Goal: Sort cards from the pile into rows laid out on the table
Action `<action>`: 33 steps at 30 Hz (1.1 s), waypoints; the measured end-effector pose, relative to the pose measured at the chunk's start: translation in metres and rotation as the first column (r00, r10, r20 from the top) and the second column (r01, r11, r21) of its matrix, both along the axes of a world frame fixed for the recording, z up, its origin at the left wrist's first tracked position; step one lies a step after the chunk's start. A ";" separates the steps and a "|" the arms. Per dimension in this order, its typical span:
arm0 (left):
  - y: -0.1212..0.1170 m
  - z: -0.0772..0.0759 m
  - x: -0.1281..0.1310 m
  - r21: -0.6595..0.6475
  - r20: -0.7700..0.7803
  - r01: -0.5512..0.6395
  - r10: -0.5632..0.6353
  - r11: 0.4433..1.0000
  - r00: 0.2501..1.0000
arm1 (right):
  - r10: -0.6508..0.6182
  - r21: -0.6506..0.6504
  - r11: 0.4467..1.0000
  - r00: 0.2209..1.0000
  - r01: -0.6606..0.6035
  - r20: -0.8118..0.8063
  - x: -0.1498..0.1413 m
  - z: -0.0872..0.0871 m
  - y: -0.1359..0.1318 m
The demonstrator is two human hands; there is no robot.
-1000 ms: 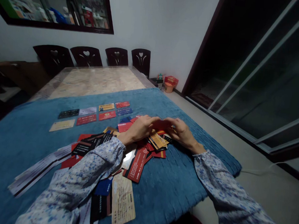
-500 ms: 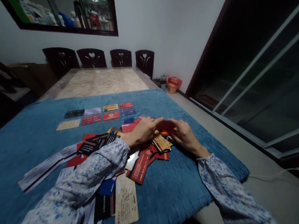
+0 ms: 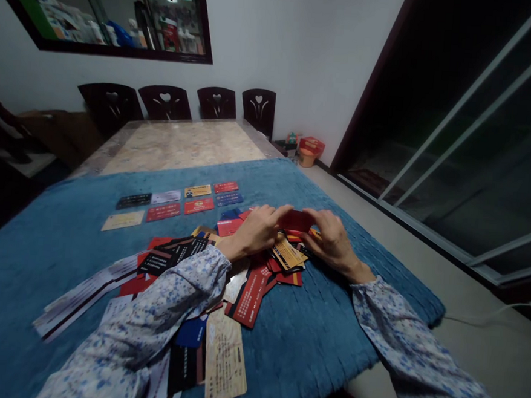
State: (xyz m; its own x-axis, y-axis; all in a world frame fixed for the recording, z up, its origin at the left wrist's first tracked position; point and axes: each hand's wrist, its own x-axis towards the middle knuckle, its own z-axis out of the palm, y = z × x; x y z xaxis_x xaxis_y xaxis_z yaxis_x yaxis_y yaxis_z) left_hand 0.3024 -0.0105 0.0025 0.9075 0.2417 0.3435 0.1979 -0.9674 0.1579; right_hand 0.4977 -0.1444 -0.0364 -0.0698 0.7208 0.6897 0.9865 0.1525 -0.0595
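Note:
Between my two hands a red card (image 3: 298, 221) is held on edge, slightly above the pile; whether it is one card or a small stack I cannot tell. My left hand (image 3: 258, 229) grips its left end and my right hand (image 3: 329, 237) its right end, fingers closed on it. Under them lies a loose heap of cards, with a yellow card (image 3: 289, 252) and a red card with white print (image 3: 247, 295) at its near side. Black cards (image 3: 173, 256) overlap by my left forearm. A beige card (image 3: 225, 357) lies closest to me.
Farther back on the blue cloth (image 3: 83, 259), several cards lie in rows, among them a black card (image 3: 133, 200) and a blue card (image 3: 230, 199). White and purple cards (image 3: 83, 298) fan out at left. Dark chairs (image 3: 165, 102) stand behind the bare tabletop (image 3: 183, 142).
The red card between my hands now shows more of its face, and my right hand has shifted slightly. The camera view has moved a little; the laid-out cards are unchanged.

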 end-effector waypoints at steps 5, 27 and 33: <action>-0.003 0.007 0.000 0.102 -0.032 -0.056 0.059 0.993 0.998 | -0.022 0.034 0.999 0.999 0.023 -0.024 -0.003 0.001 0.000; 0.024 0.027 -0.027 0.278 -0.006 -0.162 0.170 0.947 0.985 | 0.136 -0.034 0.990 0.990 -0.134 0.040 -0.006 0.028 0.039; 0.039 0.031 -0.037 0.266 -0.013 -0.180 0.190 0.947 0.982 | 0.240 -0.097 0.967 0.971 -0.237 0.020 -0.006 0.038 0.067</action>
State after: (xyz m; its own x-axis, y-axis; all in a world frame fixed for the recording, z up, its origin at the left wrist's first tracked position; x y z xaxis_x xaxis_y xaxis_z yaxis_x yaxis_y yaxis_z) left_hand 0.2654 0.0287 0.0338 0.8691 0.3127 0.3833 0.3782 -0.9195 -0.1074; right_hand 0.4920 -0.0776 0.0012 -0.2680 0.7416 0.6150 0.9239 0.3789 -0.0543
